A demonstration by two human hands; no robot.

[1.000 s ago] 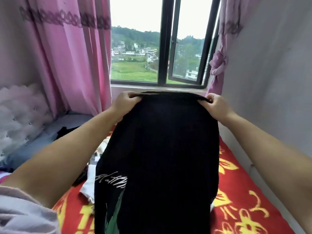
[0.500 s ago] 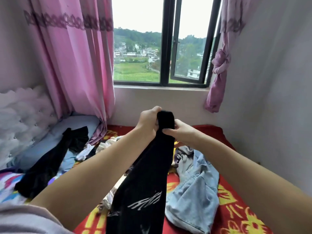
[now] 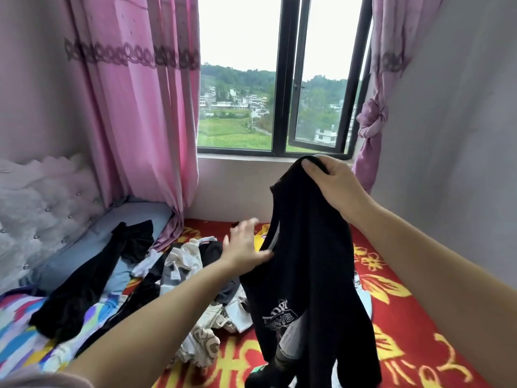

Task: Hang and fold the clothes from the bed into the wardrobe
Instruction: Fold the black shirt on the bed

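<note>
Many clothes (image 3: 190,264) litter red bedspread (image 3: 391,326).

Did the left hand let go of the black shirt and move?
Yes. The left hand left the shirt's top and dropped leftward, lower below the window sill, touching the black shirt lower down.

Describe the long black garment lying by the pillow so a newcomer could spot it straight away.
Start at the padded headboard on the left and drop to the blue-grey pillow below it. The long black garment lies draped across that pillow and down onto the multicoloured sheet. Unlike the black printed top held up by the right hand, it is plain, flat and untouched.
</note>
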